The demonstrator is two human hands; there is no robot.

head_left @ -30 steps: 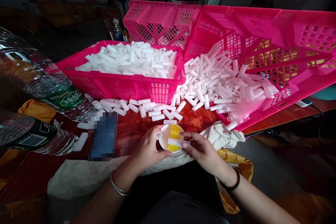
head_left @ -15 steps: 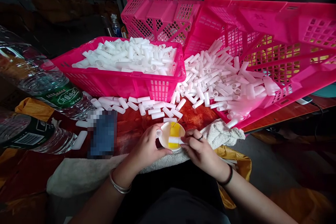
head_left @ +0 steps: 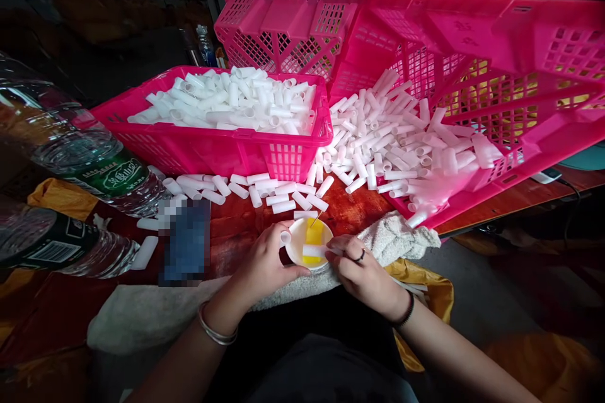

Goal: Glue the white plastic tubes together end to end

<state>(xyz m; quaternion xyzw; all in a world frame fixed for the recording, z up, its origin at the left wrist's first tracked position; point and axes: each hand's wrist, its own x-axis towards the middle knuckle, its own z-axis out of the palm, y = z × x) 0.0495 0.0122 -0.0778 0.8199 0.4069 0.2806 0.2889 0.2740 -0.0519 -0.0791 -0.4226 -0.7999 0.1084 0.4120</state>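
My left hand (head_left: 269, 258) is closed around the side of a small white bowl (head_left: 293, 244) with something yellow (head_left: 315, 233) inside. A short white tube (head_left: 285, 238) shows end-on at its fingers. A thin stick (head_left: 317, 219) rises from the bowl's far side. My right hand (head_left: 362, 271), a ring on one finger, pinches another short white plastic tube (head_left: 312, 251), lying level over the bowl's opening. Its fingers cover the tube's right end. Whether the tube touches the yellow stuff I cannot tell.
A pink crate (head_left: 208, 148) heaped with white tubes stands behind the bowl. A tipped pink crate (head_left: 477, 34) at right spills more tubes (head_left: 378, 132). Large plastic bottles (head_left: 101, 151) are at left, beside a blurred dark blue object (head_left: 185, 242). A whitish towel (head_left: 399, 239) lies along the table's front edge.
My right hand has turned slightly, so its ring shows more plainly, and the tube in it has shifted a little. The left hand keeps its hold on the bowl.
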